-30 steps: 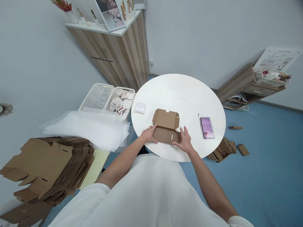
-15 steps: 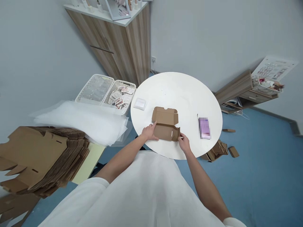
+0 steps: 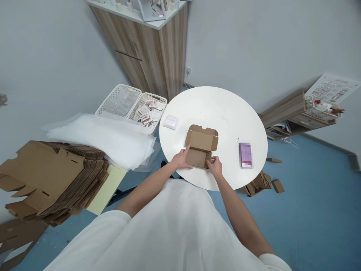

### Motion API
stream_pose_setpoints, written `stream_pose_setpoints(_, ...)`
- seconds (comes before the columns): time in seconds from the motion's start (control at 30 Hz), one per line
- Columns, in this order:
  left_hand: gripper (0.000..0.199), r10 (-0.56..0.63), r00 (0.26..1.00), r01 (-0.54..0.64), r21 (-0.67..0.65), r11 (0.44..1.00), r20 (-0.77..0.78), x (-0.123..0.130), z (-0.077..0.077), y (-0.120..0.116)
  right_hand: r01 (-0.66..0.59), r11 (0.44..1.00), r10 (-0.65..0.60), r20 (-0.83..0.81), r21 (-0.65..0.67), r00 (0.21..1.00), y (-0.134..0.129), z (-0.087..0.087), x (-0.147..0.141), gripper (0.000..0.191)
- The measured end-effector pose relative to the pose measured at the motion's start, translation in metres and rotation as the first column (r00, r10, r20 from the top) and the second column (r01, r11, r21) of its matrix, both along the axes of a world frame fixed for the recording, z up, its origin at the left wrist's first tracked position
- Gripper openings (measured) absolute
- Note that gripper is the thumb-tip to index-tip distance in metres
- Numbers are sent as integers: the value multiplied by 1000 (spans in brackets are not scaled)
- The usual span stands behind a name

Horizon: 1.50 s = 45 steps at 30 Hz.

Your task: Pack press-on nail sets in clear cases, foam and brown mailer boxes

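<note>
A brown cardboard box point(image 3: 201, 140) lies on the round white table point(image 3: 222, 109), its lid part spread open away from me. My left hand point(image 3: 181, 158) rests against the box's left side, thumb and fingers apart. At the near right corner, my right hand point(image 3: 215, 166) has its fingers closed on the box's side wall, which stands up. A clear-wrapped white packet point(image 3: 170, 122) lies to the left of the box. Farther right on the table is a purple item point(image 3: 246, 155), blurred by pixels.
Stacked flat cardboard point(image 3: 50, 177) and white translucent sheets point(image 3: 98, 139) are at the left, near two white baskets point(image 3: 162, 101). A wooden cabinet point(image 3: 152, 52) stands behind. Cardboard pieces point(image 3: 258, 183) lie on the floor at right, below a low shelf unit point(image 3: 299, 113).
The box's right side wall has been folded up and inward by my right hand, which moved slightly left. The lid's flaps are now spread wider. The camera view has shifted a little.
</note>
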<state>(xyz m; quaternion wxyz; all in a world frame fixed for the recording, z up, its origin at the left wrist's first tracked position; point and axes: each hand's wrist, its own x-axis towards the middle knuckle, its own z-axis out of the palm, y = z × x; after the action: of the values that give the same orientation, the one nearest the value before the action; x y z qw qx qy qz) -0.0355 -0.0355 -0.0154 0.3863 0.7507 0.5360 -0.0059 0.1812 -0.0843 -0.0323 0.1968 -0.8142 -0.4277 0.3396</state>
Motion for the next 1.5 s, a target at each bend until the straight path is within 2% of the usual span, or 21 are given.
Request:
stream_pose_setpoints(0.13,96,125,966,-132,13,991,228,-11,-14,-16,28,999,-27,-39,18,999,-1,-5,0,22)
stream_pose_setpoints(0.27,52,242,930,-238,-49,970,277,-16,-24,-22,34,999,-32,-59,43,998,-1,-9,-2,20)
stream_pose_setpoints(0.37,39,243,920,-235,-64,970,308,-16,-28,-20,30,998,-25,-77,60,997,0,-12,-2,19)
stream_pose_setpoints(0.8,42,283,927,-271,-83,959,246,-11,-21,-12,65,995,-54,-141,75,989,1,-14,-2,24)
stream_pose_setpoints(0.9,47,276,930,-266,-73,961,241,-11,-19,-12,75,995,-62,-182,64,981,-3,-10,0,33)
stream_pose_setpoints(1.0,52,324,916,-311,-90,946,237,-13,-16,-13,110,992,-93,-241,58,966,-13,-5,2,43)
stream_pose_setpoints(1.13,48,392,876,-355,-176,918,282,-15,-14,-14,165,986,-142,-439,14,887,-28,1,0,47)
stream_pose_setpoints(1.27,45,364,850,-275,-269,923,381,-12,-15,-9,224,974,-197,-608,-32,769,-29,2,-5,47)
stream_pose_setpoints(1.5,50,293,802,-152,-298,942,520,7,-19,23,355,935,-281,-634,-11,721,-4,6,0,47)
